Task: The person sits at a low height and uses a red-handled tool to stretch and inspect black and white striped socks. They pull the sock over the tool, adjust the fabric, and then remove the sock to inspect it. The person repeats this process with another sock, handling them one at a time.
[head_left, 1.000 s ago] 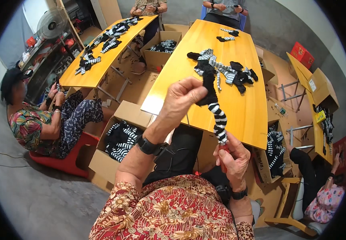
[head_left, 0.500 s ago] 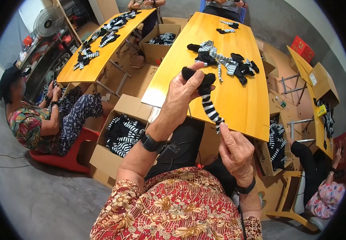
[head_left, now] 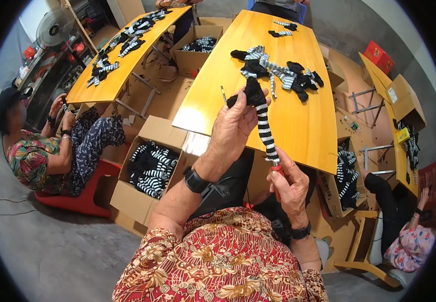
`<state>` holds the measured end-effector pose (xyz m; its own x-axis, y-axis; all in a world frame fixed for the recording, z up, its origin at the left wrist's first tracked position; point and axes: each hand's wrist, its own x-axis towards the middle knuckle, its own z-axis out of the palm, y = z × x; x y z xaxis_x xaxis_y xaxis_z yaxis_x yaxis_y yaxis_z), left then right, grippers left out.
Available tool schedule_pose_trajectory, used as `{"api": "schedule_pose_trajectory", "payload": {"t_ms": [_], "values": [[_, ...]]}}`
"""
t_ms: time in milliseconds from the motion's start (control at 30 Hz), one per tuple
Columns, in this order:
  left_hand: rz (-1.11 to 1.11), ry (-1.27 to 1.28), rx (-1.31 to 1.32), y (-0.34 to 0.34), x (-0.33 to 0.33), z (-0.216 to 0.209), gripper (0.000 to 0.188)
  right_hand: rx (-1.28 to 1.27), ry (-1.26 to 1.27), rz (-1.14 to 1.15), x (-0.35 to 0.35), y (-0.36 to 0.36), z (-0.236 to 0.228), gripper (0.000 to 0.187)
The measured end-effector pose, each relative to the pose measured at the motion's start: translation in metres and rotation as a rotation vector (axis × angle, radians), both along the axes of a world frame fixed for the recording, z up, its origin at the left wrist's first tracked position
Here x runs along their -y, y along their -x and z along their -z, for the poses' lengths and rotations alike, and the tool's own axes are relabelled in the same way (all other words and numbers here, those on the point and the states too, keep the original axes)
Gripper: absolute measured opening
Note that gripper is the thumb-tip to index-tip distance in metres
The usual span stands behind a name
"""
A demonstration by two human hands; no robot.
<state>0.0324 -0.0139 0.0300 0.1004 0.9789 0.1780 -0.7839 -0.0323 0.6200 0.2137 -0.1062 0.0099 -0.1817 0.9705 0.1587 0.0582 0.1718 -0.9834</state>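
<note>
My left hand (head_left: 235, 123) grips the fuzzy black end of a black-and-white striped knitted piece (head_left: 265, 132), just over the table's near edge. The piece's striped tube hangs down toward my right hand (head_left: 291, 183). That hand is closed round a red-handled tool (head_left: 277, 173), whose metal part meets the tube's lower end; how far it reaches inside is hidden. Beside my left fingers a thin metal rod (head_left: 223, 94) sticks up, its lower part out of sight. More striped and fuzzy black pieces (head_left: 283, 75) lie heaped on the yellow table (head_left: 203, 105).
Open cardboard boxes of striped pieces stand at my left (head_left: 119, 194) and right (head_left: 328, 194). A co-worker (head_left: 41, 151) sits on a red chair (head_left: 94, 199) at the left, by another yellow table (head_left: 84, 90). Another person (head_left: 412, 246) sits at the right near a wooden chair (head_left: 361, 241).
The striped tube now hangs straighter, and my left hand has turned its fuzzy end upward. A red-handled tool now shows in my right hand at the tube's end. The thin rod has come into view.
</note>
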Motion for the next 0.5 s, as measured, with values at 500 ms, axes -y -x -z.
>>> {"api": "schedule_pose_trajectory", "payload": {"t_ms": [500], "values": [[-0.118, -0.126, -0.569, 0.051, -0.006, 0.007, 0.009, 0.28, -0.226, -0.005, 0.01, -0.008, -0.009, 0.05]]}}
